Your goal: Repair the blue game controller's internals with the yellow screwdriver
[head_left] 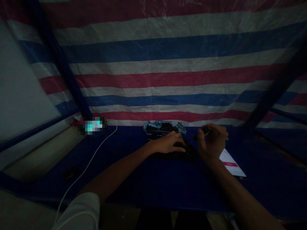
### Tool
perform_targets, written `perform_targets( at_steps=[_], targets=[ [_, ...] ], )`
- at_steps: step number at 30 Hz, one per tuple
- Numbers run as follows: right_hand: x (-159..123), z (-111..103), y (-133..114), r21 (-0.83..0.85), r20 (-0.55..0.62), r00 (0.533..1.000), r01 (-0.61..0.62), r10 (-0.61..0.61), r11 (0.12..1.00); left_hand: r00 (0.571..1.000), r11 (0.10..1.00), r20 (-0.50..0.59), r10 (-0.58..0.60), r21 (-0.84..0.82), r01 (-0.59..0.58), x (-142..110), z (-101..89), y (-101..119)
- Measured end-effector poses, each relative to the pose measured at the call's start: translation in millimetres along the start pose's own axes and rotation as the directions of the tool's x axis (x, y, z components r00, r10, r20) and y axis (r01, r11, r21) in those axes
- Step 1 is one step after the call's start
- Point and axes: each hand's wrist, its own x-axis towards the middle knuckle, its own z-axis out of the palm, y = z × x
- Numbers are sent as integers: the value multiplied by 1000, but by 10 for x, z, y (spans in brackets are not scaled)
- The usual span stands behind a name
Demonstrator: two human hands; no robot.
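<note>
My left hand (169,142) lies palm down on a dark object (184,151) on the blue table (148,182), fingers curled over it. My right hand (213,140) is closed around a thin tool with a yellow and black handle (203,134), its tip pointing at the dark object. Behind my hands lies a game controller shell (165,127) with a blue and white pattern. The scene is very dim, so the dark object cannot be made out clearly.
A white paper with a red mark (231,163) lies right of my hands. A white cable (96,153) runs from a lit, blurred device (92,125) at the back left. A striped tarp (168,70) hangs behind. Dark frame poles (59,60) slant at both sides.
</note>
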Motion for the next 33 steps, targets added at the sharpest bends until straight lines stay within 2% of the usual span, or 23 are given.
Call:
perform_targets(
  at_steps=[4,7,11,15,17,19,22,23,26,31,33],
  targets=[
    [-25,1,49,24,-1,1000,-27,27,999,999,1000,-40,-12,25,13,26,50,-3],
    [-7,3,54,17,-54,998,-11,12,1000,998,1000,-64,1,27,1,21,20,-14],
    [37,18,35,27,-129,991,34,-31,999,986,999,-165,-11,51,20,-126,-169,-84],
    [7,40,58,38,-85,996,14,-11,999,953,991,-291,-84,77,111,-552,-465,-322],
    [-33,49,86,30,-55,998,-15,17,999,914,975,-359,-187,47,218,-844,-598,-505],
    [-68,54,111,17,-28,999,-34,34,999,844,938,-435,-313,-1,347,-1141,-692,-700],
    [-89,56,130,1,-8,1000,-26,26,1000,712,847,-523,-469,-37,530,-1501,-740,-941],
    [-88,55,131,-2,-5,1000,-22,22,1000,690,823,-526,-498,-36,566,-1583,-736,-997],
    [-76,50,123,-2,5,999,-39,39,999,680,790,-516,-521,10,613,-1710,-695,-1088],
    [-80,52,121,28,12,995,-104,104,994,730,772,-517,-448,188,607,-1727,-611,-1110],
    [-89,54,127,34,25,993,-119,118,992,731,759,-511,-452,209,616,-1730,-584,-1111]
  ],
)
